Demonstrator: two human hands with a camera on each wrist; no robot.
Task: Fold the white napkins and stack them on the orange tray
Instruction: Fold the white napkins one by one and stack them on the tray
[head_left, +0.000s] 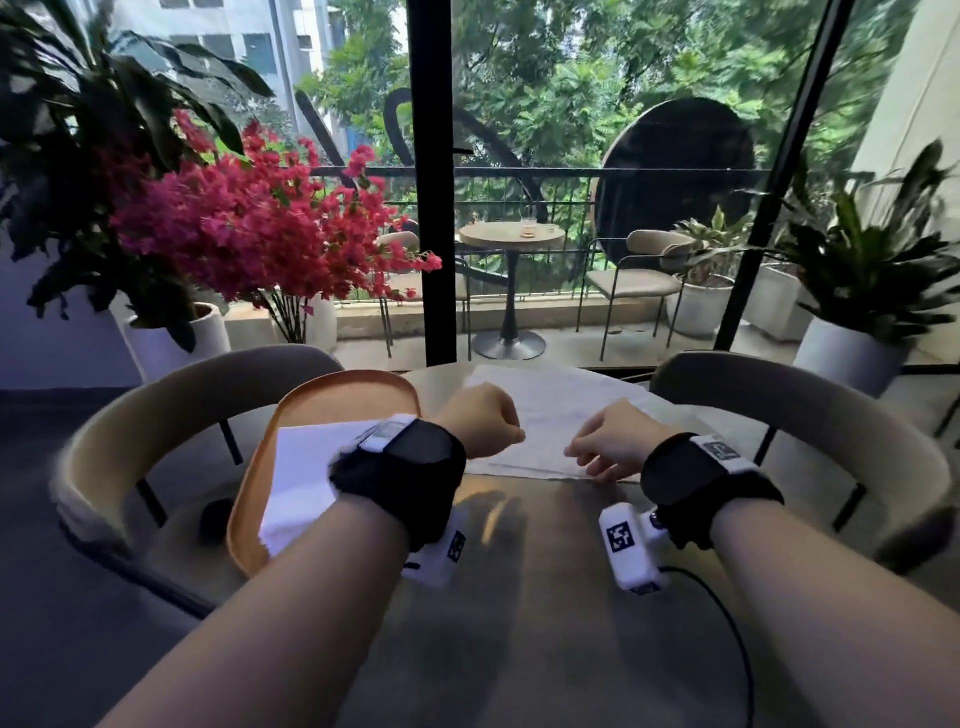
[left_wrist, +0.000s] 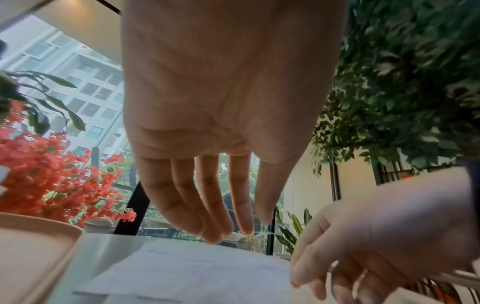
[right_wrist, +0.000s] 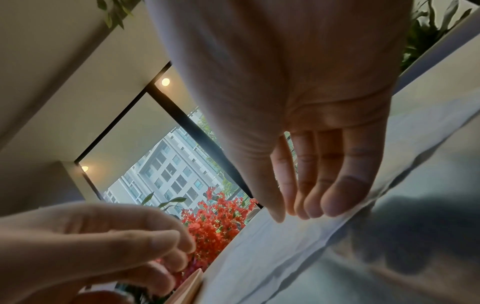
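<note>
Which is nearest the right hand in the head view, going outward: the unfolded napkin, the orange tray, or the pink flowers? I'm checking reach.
From the right hand:
1. Unfolded napkin, directly under the hand on the table.
2. Orange tray, to the left, past the left hand.
3. Pink flowers, far left, beyond the table by the window.

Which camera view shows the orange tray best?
The head view: the orange tray shows nearly whole, left of the hands, with a folded napkin on it. The left wrist view catches only its pale rim at bottom left; the right wrist view, just a sliver.
</note>
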